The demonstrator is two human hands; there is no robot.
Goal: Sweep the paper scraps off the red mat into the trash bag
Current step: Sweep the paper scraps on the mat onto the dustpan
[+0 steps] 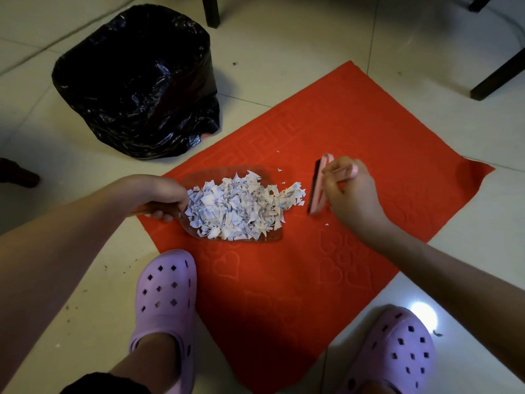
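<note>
Open floor (241, 81) lies between dustpan (272, 234) and trash bag (136, 81) — furniture legs (211, 9) stand beyond.

The tiled floor (298, 46) bears the red mat (369, 132) and black trash bag (136, 81).

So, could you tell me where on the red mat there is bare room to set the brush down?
The red mat is bare beyond the brush, towards the chair leg, and on the near stretch between the two shoes. It is crowded mid-left: the dustpan heaped with paper scraps, with stray bits beside it.
</note>
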